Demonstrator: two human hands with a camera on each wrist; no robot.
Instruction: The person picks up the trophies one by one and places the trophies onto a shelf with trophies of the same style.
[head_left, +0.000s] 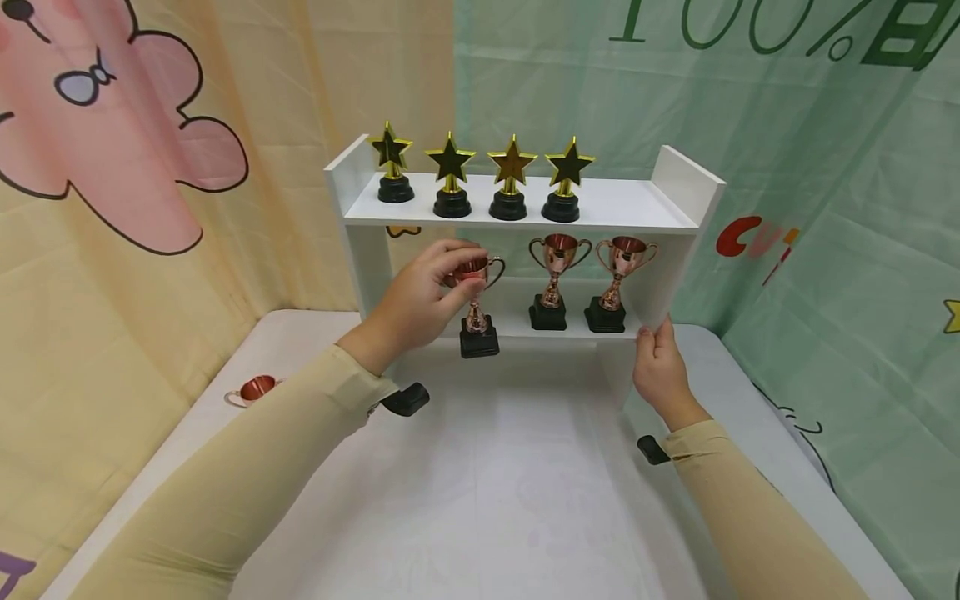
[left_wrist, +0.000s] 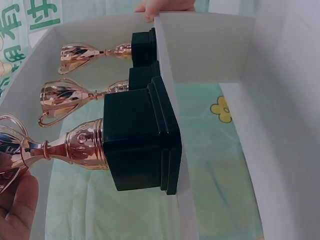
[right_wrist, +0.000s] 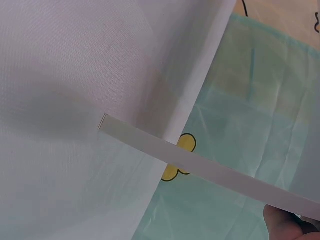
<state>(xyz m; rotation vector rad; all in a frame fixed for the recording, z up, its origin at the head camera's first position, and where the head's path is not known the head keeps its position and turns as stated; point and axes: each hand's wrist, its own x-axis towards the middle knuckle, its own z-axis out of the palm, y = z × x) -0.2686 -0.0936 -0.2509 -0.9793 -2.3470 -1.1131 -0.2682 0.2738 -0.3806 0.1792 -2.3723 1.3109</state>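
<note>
In the head view my left hand [head_left: 420, 292] grips a copper-coloured trophy cup [head_left: 478, 337] by its bowl, at the front of the lower board of a white shelf [head_left: 622, 204]. The left wrist view has this cup's black square base [left_wrist: 137, 140] close to the board's front edge; I cannot tell whether they touch. To its right, two more trophy cups [head_left: 550, 312] [head_left: 606, 315] stand upright on that board. My right hand [head_left: 663, 375] holds the shelf's right side panel at lower-board height. Only part of that hand [right_wrist: 286, 224] shows in the right wrist view.
Several gold star trophies [head_left: 451, 202] with black bases line the upper board. Another copper cup [head_left: 257, 388] lies on the white table [head_left: 480, 500] at left, partly hidden by my left sleeve. Printed curtains [head_left: 300, 108] hang behind and beside the table.
</note>
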